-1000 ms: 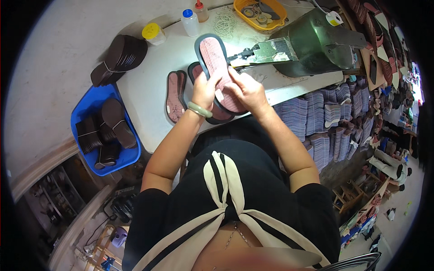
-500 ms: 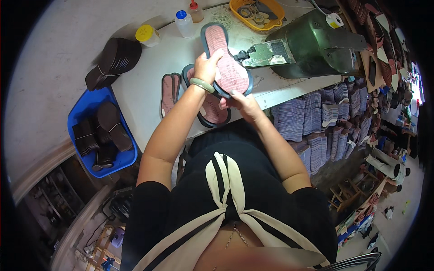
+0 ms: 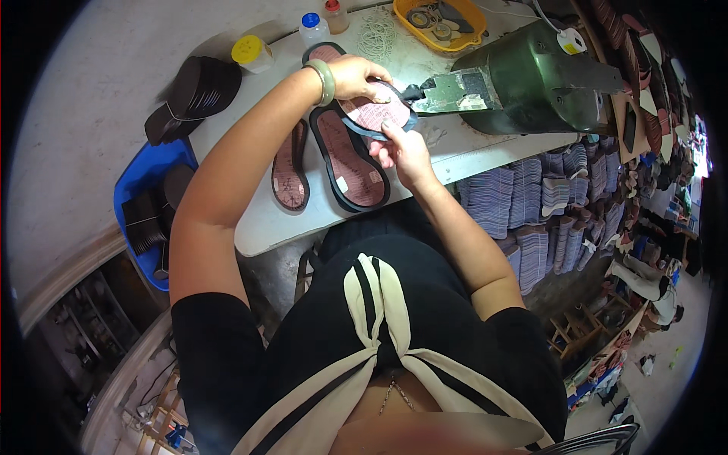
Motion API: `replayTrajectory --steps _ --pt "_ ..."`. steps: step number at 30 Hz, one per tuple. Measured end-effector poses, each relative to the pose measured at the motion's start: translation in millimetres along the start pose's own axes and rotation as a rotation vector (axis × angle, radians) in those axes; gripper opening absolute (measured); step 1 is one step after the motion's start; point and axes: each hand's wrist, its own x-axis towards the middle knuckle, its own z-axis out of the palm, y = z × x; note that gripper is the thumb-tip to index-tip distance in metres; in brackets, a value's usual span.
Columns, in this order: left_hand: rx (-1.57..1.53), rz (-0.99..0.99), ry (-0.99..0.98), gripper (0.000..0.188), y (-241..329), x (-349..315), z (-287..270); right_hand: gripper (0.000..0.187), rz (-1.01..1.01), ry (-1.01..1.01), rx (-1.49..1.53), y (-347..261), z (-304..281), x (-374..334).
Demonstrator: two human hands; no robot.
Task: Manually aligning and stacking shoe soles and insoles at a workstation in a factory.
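Note:
A shoe insole (image 3: 373, 115), pink with a dark rim, is held between my two hands at the tip of a green machine's narrow arm (image 3: 455, 92). My left hand (image 3: 356, 78), below a pale bangle, reaches across the insole's middle and grips it. At its near end, my right hand (image 3: 409, 154) pinches the rim, thumb on the pink face. Just below lie similar large pink insoles (image 3: 355, 168), apparently stacked. A smaller dark-rimmed pink insole (image 3: 290, 178) lies to their left on the white table (image 3: 262, 227). My left hand hides part of the held insole.
The machine's green body (image 3: 523, 76) fills the back right. Bottles, a yellow-lidded jar (image 3: 249, 51) and a yellow basket (image 3: 455, 38) stand along the back. A blue bin (image 3: 136, 189) with dark bundles is at left. Striped insole stacks (image 3: 489, 197) sit below the table at right.
The held insole has turned and tilted, its near end now against the machine's arm tip. My left hand has shifted up over it, elbow swinging outward to the left.

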Motion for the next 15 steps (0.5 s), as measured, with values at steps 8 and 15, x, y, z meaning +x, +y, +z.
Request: replayTrajectory --steps 8,15 --pt "-0.566 -0.216 0.003 0.033 9 -20 21 0.039 0.049 -0.002 -0.092 -11 -21 8" --pt "-0.628 -0.358 0.361 0.039 28 -38 63 0.035 0.058 0.109 -0.203 -18 -33 12"
